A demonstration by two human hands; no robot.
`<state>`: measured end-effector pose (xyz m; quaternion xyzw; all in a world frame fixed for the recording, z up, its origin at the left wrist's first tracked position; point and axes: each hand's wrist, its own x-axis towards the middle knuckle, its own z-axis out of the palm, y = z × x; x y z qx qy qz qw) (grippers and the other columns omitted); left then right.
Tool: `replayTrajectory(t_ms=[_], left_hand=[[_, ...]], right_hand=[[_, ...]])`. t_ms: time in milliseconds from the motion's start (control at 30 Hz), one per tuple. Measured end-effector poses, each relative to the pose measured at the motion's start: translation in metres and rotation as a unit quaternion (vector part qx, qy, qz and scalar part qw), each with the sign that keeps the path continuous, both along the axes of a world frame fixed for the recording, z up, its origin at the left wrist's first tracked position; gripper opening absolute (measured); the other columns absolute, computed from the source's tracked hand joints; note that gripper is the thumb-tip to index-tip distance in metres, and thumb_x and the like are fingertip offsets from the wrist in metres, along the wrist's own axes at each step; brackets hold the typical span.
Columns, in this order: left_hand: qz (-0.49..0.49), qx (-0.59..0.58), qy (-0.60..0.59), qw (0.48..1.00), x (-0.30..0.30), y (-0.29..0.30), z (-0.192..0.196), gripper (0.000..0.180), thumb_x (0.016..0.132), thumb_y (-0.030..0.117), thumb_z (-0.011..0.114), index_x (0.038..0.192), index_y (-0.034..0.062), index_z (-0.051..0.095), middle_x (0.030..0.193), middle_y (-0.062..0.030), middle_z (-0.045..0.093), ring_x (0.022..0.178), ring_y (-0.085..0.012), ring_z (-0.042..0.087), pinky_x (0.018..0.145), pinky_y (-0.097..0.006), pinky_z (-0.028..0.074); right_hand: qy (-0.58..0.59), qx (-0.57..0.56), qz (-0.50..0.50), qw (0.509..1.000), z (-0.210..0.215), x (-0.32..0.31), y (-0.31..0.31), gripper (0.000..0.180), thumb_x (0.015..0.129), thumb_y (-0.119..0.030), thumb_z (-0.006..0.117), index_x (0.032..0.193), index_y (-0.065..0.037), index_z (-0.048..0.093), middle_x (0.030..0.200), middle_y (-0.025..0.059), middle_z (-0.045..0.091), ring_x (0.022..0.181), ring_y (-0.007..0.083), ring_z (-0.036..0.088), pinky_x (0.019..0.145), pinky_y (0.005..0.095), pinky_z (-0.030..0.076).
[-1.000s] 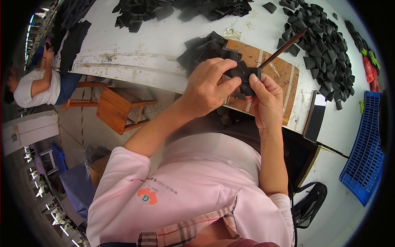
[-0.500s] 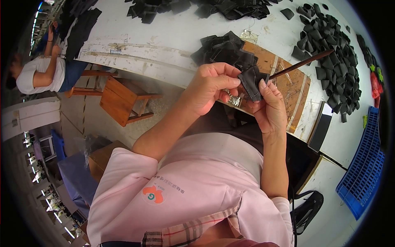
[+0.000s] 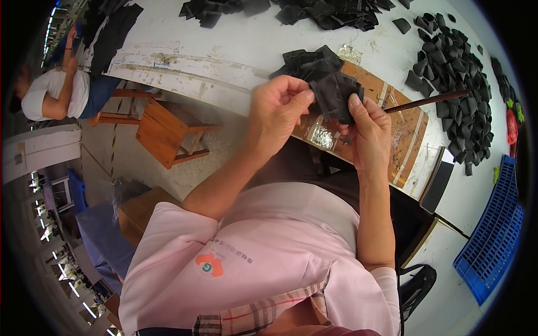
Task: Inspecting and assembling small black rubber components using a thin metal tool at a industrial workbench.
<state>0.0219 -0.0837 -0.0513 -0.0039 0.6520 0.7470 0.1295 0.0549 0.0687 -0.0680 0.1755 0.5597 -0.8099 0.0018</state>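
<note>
Between my hands is a small black fabric piece (image 3: 333, 99), its face spread out and a visible line running along it. My left hand (image 3: 280, 112) pinches its left edge between thumb and fingertips. At the right edge, my right hand (image 3: 371, 126) grips the piece with the thumb on top. A thin dark brown stick (image 3: 428, 101) also rests in my right hand, pointing to the upper right; its near end is hidden. Just beyond lies a heap of black fabric pieces (image 3: 307, 63), partly behind the held one.
Under my hands is a brown board (image 3: 412, 126) on the white table (image 3: 224, 50). Curled black pieces (image 3: 448, 73) are heaped at the right, flat ones (image 3: 330, 14) at the back. A blue crate (image 3: 487, 235) stands right, a wooden stool (image 3: 162, 131) left, near a seated person (image 3: 50, 92).
Both hands have shifted slightly with the fabric piece, the left one up and leftward. The piece now shows more of its flat face. The stick has tilted flatter and moved right.
</note>
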Motion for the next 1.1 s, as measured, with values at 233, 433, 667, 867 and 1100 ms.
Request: replayTrajectory(t_ms=[233, 433, 667, 867, 1100], left_hand=[[0.092, -0.14, 0.157, 0.973, 0.002, -0.02, 0.022, 0.006, 0.079, 0.004, 0.058, 0.079, -0.0013, 0.058, 0.066, 0.0, 0.056, 0.053, -0.003, 0.044, 0.049, -0.015, 0.036], [-0.065, -0.144, 0.198, 0.967, 0.031, -0.005, 0.018, 0.005, 0.076, 0.002, 0.059, 0.077, 0.0009, 0.054, 0.063, -0.0037, 0.054, 0.052, -0.0077, 0.048, 0.047, -0.023, 0.039], [-0.033, -0.185, 0.323, 0.928, 0.048, 0.024, 0.001, 0.008, 0.076, -0.003, 0.056, 0.08, 0.0005, 0.05, 0.059, -0.0045, 0.053, 0.049, -0.0048, 0.05, 0.043, -0.021, 0.041], [-0.051, 0.082, -0.059, 0.994, 0.037, 0.037, 0.004, 0.01, 0.076, -0.003, 0.055, 0.083, 0.0018, 0.05, 0.065, -0.0008, 0.054, 0.042, -0.0034, 0.042, 0.037, -0.018, 0.032], [-0.126, 0.044, 0.029, 0.991, 0.034, 0.043, 0.018, 0.014, 0.074, -0.004, 0.052, 0.087, -0.0005, 0.05, 0.073, -0.0009, 0.053, 0.049, 0.0013, 0.04, 0.041, -0.015, 0.03]], right_hand=[[0.085, 0.62, -0.058, 0.777, 0.004, -0.012, -0.012, 0.029, 0.083, -0.025, 0.057, 0.079, 0.003, 0.053, 0.069, 0.011, 0.056, 0.058, 0.0209, 0.054, 0.05, 0.0303, 0.042], [0.177, 0.335, 0.024, 0.925, 0.034, 0.033, -0.015, 0.015, 0.074, -0.012, 0.065, 0.082, 0.0, 0.058, 0.076, 0.0079, 0.056, 0.06, 0.0145, 0.052, 0.053, 0.0248, 0.042], [0.213, 0.523, -0.011, 0.825, 0.028, 0.047, -0.01, 0.011, 0.072, -0.001, 0.063, 0.081, 0.0, 0.056, 0.075, 0.0093, 0.053, 0.059, 0.0194, 0.052, 0.05, 0.0288, 0.042], [0.195, 0.635, -0.034, 0.746, 0.012, 0.05, -0.001, 0.011, 0.072, 0.002, 0.058, 0.083, 0.001, 0.054, 0.073, 0.0107, 0.049, 0.058, 0.0233, 0.05, 0.05, 0.0323, 0.041], [-0.001, -0.174, -0.016, 0.985, 0.032, 0.052, 0.029, 0.007, 0.077, -0.004, 0.06, 0.08, 0.002, 0.059, 0.059, -0.0024, 0.048, 0.048, 0.0043, 0.034, 0.043, 0.0171, 0.025]])
